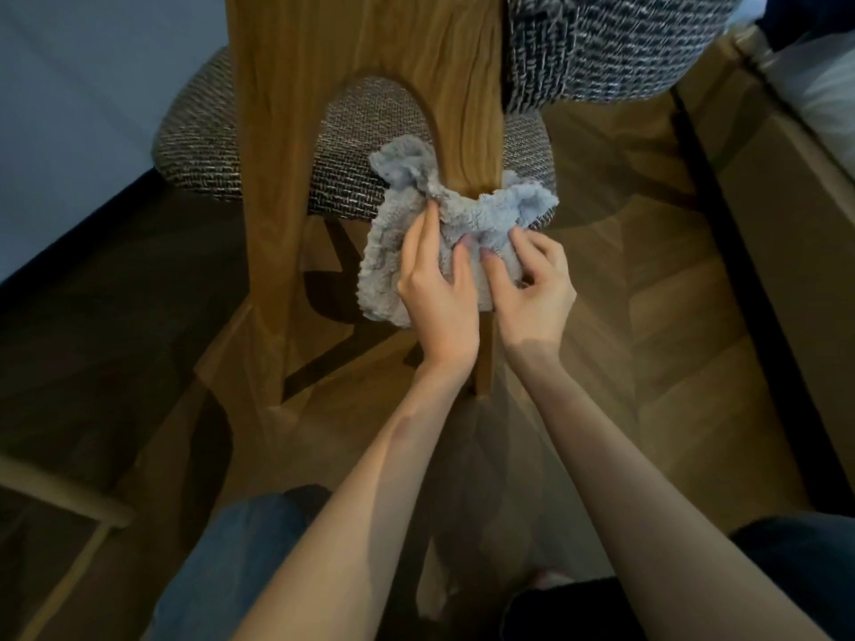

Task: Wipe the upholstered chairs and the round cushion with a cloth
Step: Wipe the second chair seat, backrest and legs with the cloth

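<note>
In the head view, you look down at the back of an upholstered chair (356,127). Its wooden backrest (296,85) stands between you and the tweed seat. The grey fluffy cloth (486,215) is wrapped around the right post of the backrest, just where the post meets the seat, and one part of it hangs below the seat edge. Your left hand (437,298) lies on the cloth with the fingers nearly straight, so its grip is spread and pressing; the thumb is hidden. Your right hand (536,289) is just beside it with curled fingers, and its grip pinches a fold of the cloth. A darker tweed piece (615,43) is at the upper right, near the chair; if it is a chair or a cushion, I cannot tell. Under all is the wooden floor (657,326).
</note>
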Motion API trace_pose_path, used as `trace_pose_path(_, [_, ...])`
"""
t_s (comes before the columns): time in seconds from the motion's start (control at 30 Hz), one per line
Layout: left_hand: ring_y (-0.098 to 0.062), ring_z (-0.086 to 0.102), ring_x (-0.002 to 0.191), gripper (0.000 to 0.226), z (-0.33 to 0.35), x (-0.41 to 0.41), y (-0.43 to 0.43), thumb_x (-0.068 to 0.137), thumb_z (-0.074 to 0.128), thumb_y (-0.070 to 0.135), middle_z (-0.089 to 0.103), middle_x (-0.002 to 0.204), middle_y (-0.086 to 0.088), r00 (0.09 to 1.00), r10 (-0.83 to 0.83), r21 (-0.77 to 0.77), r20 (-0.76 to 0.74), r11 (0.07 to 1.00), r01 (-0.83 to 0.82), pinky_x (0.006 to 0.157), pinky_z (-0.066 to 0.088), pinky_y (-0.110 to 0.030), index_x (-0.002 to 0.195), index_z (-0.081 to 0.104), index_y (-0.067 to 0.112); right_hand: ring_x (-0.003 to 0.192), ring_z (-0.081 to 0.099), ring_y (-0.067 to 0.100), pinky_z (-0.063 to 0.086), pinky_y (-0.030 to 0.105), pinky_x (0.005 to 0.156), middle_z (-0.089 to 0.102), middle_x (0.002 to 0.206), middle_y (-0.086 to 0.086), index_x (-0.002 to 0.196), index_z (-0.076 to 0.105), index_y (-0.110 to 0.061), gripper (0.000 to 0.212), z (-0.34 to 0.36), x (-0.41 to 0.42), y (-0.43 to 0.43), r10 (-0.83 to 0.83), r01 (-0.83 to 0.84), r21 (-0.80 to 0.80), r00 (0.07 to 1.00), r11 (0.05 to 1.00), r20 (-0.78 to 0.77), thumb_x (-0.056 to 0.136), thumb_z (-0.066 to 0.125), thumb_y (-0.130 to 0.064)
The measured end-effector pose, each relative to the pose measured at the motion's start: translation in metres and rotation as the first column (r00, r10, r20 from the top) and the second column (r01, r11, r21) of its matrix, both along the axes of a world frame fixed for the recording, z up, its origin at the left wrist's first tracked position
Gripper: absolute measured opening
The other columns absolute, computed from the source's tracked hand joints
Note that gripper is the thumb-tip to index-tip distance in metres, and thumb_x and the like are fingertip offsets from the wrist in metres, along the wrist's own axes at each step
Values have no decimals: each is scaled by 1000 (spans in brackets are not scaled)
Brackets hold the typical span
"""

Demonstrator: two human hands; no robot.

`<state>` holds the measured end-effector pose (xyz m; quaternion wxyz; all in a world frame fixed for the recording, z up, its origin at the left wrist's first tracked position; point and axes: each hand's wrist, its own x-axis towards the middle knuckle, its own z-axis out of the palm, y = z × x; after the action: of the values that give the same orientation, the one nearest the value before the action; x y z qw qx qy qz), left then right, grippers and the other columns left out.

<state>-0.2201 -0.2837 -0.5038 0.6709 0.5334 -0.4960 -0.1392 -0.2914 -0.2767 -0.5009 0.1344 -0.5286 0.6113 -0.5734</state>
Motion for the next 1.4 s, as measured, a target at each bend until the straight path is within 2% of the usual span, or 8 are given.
trace_pose_path(0.2, [-10, 43, 122, 42, -30, -10, 1, 88, 64, 5, 54, 129, -18, 999, 50, -14, -2, 999, -50, 103, 39, -20, 128, 55, -3, 106, 59, 6, 46, 14, 93, 65, 121, 7, 118, 67, -4, 34, -36, -9, -4, 3, -21, 107, 987, 994, 162, 86, 71, -16])
trace_pose_path(0.4, [-28, 56, 115, 30, -93, -14, 21, 94, 56, 8, 60, 120, -18, 970, -240, 337, 40, 917, 213, 101, 43, -37, 123, 57, -2, 101, 59, 6, 43, 10, 85, 67, 115, 2, 125, 63, -11, 38, -70, -27, 3, -6, -72, 385, 980, 920, 197, 87, 67, -14])
trace_pose_path(0.6, [-13, 47, 118, 43, -75, -13, 21, 94, 60, 17, 54, 126, -15, 986, -166, 174, 25, 972, 159, 99, 33, -11, 134, 49, 6, 106, 54, 8, 40, 11, 93, 59, 119, 5, 125, 58, -8, 38, -48, -13, 9, 11, -15, 72, 998, 997, 54, 88, 66, -11])
trace_pose_path(0.73, [-13, 55, 117, 44, -59, -9, -2, 94, 59, 25, 59, 126, -9, 975, -219, 183, -35, 958, 222, 99, 46, -34, 133, 48, 7, 104, 59, 11, 48, 33, 91, 62, 114, 3, 121, 57, -13, 29, -40, -11, -2, 55, -57, 18, 996, 998, 73, 92, 60, -14])
trace_pose_path(0.93, [-13, 57, 115, 44, -95, -4, -9, 97, 53, 24, 59, 125, -4, 907, -420, 299, -33, 862, 410, 96, 49, -35, 139, 37, 23, 102, 55, 8, 40, 8, 84, 61, 116, 5, 123, 57, -9, 27, -86, -14, -5, 16, -16, 109, 1000, 994, 7, 98, 51, -18])
trace_pose_path(1.1, [-22, 58, 115, 46, -149, -15, -14, 98, 51, 20, 60, 126, -10, 867, -495, 487, -61, 743, 459, 95, 48, -39, 141, 38, 15, 108, 59, 15, 43, 24, 92, 64, 118, 6, 126, 57, -12, 29, -140, -29, 1, 42, -67, 278, 994, 958, 96, 99, 48, -12])
trace_pose_path(1.27, [-24, 54, 121, 41, -198, -35, -18, 98, 48, 15, 57, 129, -11, 856, -508, 608, -96, 651, 455, 103, 42, -36, 138, 39, 9, 89, 58, -8, 39, 3, 75, 62, 102, -6, 119, 55, -21, 27, -187, -46, -4, 63, -120, 430, 988, 895, 143, 97, 47, -8])
trace_pose_path(1.4, [-24, 50, 125, 42, -227, -48, -23, 98, 47, 12, 54, 133, -12, 841, -520, 726, -151, 519, 451, 101, 37, -28, 140, 38, 8, 117, 56, 24, 46, 37, 100, 58, 127, 8, 135, 46, -12, 38, -214, -57, -12, 37, -166, 658, 978, 735, 205, 98, 45, -6])
